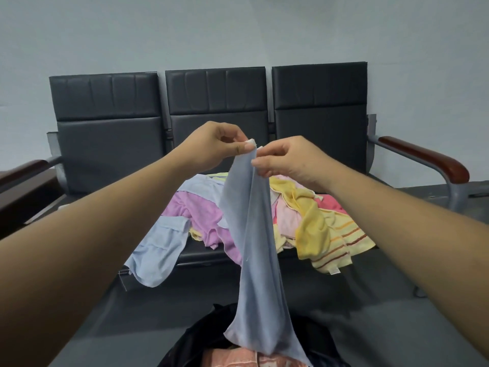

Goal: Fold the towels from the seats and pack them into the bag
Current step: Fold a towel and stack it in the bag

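A light blue towel (254,250) hangs straight down in front of me, held up by its top edge. My left hand (219,144) pinches one top corner and my right hand (288,160) pinches the edge right beside it, the two hands almost touching. The towel's lower end dangles over a black bag (201,337) at the bottom of the view, where a pinkish orange towel (238,358) lies inside. On the middle seat lies a heap of towels: purple (201,215), pale blue (158,250), yellow (312,229), striped yellow (344,245) and pink (328,202).
A row of three black padded seats (217,94) stands against a pale wall. Dark wooden armrests sit at the right end (423,157) and the left end (23,168). The floor below is dark grey.
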